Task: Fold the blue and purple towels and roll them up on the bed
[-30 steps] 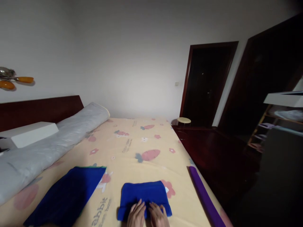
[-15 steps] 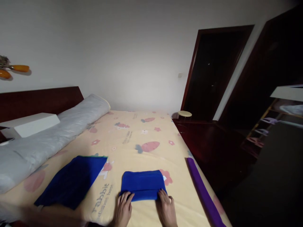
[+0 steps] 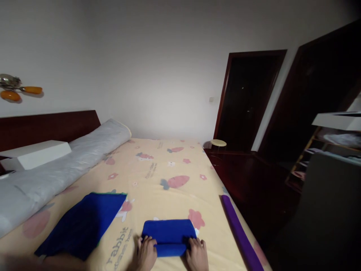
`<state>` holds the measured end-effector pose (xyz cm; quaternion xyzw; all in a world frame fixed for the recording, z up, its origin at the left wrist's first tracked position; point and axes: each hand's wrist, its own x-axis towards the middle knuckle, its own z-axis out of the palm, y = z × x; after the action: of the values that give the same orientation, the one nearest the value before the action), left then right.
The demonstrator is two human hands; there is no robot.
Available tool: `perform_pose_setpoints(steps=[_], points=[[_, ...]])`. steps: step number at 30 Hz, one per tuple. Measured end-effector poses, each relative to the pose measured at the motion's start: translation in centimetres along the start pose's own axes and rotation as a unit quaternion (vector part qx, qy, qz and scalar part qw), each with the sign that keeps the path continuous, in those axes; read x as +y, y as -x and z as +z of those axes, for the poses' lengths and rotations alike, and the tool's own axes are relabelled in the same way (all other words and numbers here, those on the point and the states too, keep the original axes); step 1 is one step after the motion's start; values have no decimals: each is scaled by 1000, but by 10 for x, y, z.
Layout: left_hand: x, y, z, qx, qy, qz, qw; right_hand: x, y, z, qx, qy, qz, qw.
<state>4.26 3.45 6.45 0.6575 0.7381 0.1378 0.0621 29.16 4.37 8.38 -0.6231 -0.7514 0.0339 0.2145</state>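
Observation:
In front of me on the bed lies a blue cloth (image 3: 169,230), its near edge turned over into a thick fold or roll. My left hand (image 3: 147,253) grips the left end of that fold, fingers bent over it. At the opposite end my right hand (image 3: 197,253) has its fingers curled on the fold. A second blue cloth (image 3: 81,222), with a thin green edge, lies spread out flat to the left. On the right, along the bed's edge, rests a long purple roll (image 3: 239,231).
The bed (image 3: 158,195) has a yellow sheet with carrot and flower prints. A long grey bundle (image 3: 84,156) and a white box (image 3: 42,154) lie by the dark headboard (image 3: 50,124). Beyond stand a round stool (image 3: 218,143) and, at right, a rack (image 3: 304,162). A blurred shape shows at lower left.
The near edge of the blue cloth is turned over further into a thicker fold, with both hands still at its ends. The view has tilted up slightly, so everything sits lower.

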Motion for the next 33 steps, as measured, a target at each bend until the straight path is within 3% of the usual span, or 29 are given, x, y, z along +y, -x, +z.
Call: perform_pose_setpoints(steps=[6, 11, 15, 18, 21, 24, 27, 30, 33], points=[[3, 7, 2, -18, -12, -21, 1000, 10, 9, 24, 23, 21, 2, 1000], [-4, 9, 12, 25, -23, -15, 999, 21, 13, 44, 105, 6, -20, 994], [6, 15, 25, 104, -22, 90, 990, 3, 13, 39, 120, -21, -81, 989], [21, 21, 32, 95, -5, 209, 973, -15, 14, 34, 64, -47, -166, 983], [29, 27, 27, 74, 10, 255, 964, -24, 16, 32, 28, -60, -195, 979], [22, 28, 14, 59, 16, 257, 964, -16, 16, 28, 11, -58, -184, 981], [1, 24, 4, 61, 17, 215, 975, 6, 14, 25, -2, -51, -127, 991], [-21, 17, 1, 68, 8, 171, 983, 30, 12, 22, -2, -43, -57, 997], [-25, 11, 3, 72, -12, 139, 988, 37, 10, 19, -1, -33, -22, 999]])
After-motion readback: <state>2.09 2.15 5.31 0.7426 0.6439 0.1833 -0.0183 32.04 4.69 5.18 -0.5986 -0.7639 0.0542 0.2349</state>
